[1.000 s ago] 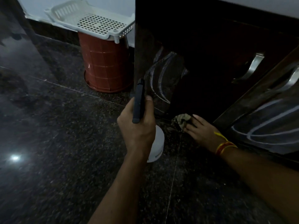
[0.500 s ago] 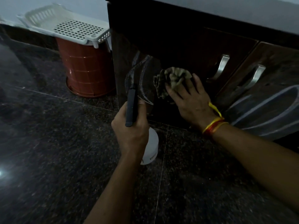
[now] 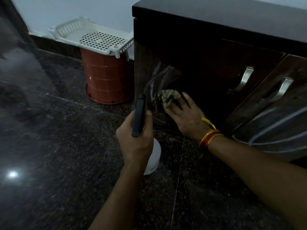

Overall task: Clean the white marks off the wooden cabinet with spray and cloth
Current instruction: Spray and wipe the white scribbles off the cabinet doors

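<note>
- One view only — a wide-angle camera worn on the person's head, looking forward and steeply down.
- It sits close to the dark wooden cabinet, facing its left front corner at a slant; the cabinet's top edge runs off the picture's right side.
- Both forearms enter from the bottom edge, the left hand and right hand near the middle.
- The dark speckled stone floor fills the left and lower parts — straight lines bend toward the edges.
- No second view shares the scene.
</note>
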A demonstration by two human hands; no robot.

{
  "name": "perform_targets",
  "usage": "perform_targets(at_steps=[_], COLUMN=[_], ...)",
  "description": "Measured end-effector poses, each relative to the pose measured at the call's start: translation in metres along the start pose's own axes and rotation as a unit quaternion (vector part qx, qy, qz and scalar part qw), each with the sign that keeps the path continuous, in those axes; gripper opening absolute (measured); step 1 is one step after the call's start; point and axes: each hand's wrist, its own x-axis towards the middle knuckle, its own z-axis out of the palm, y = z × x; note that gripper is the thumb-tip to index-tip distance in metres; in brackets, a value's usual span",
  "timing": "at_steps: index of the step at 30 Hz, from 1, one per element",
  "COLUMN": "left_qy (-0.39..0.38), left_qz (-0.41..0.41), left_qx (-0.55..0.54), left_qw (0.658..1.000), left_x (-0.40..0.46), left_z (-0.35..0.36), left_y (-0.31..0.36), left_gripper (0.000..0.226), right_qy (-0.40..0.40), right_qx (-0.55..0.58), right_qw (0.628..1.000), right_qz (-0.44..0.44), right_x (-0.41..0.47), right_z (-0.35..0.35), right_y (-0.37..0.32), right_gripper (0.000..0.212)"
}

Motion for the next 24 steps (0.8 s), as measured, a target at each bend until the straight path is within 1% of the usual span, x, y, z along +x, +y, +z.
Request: perform_targets(at_steps=[3, 5, 7, 9, 12, 15, 18, 21, 24], left_qy=[0.001, 0.001, 0.003, 0.009, 0.016, 0.022, 0.025, 0.028, 0.030], left_qz=[-0.001, 0.000, 0.005, 0.007, 0.012, 0.022, 0.036, 0.047, 0.044], left_qx=[0.003, 0.002, 0.002, 0.002, 0.004, 0.012, 0.018, 0.032, 0.029], left_qw=[1.000, 1.000, 1.000, 1.000, 1.000, 0.999, 0.999, 0.998, 0.998], left_x=[0.002, 0.004, 0.008, 0.013, 0.021, 0.033, 0.045, 0.053, 0.051], left_z=[-0.005, -0.009, -0.013, -0.016, -0.019, -0.024, -0.030, -0.035, -0.037], left_y=[-0.004, -0.006, -0.007, -0.008, -0.006, -0.003, -0.001, 0.000, -0.002], left_gripper=[0.027, 0.026, 0.026, 0.027, 0.032, 0.036, 0.030, 0.024, 0.027], right_qy=[-0.063, -0.079, -0.069, -0.039, -0.003, 0.024, 0.038, 0.042, 0.028], right_qx=[-0.014, -0.005, 0.004, 0.010, 0.026, 0.034, 0.039, 0.038, 0.026], right_qw=[0.997, 0.996, 0.997, 0.999, 0.996, 0.990, 0.989, 0.991, 0.997], right_qz=[-0.041, -0.051, -0.032, 0.014, 0.088, 0.132, 0.137, 0.123, 0.065], right_x=[-0.014, -0.027, -0.035, -0.035, -0.020, 0.002, 0.022, 0.034, 0.037], right_z=[0.007, 0.012, 0.011, 0.004, -0.013, -0.031, -0.042, -0.041, -0.028], right_y=[-0.015, -0.017, -0.012, -0.003, 0.013, 0.027, 0.030, 0.023, 0.007], right_gripper=[0.047, 0.049, 0.049, 0.050, 0.058, 0.061, 0.063, 0.060, 0.057])
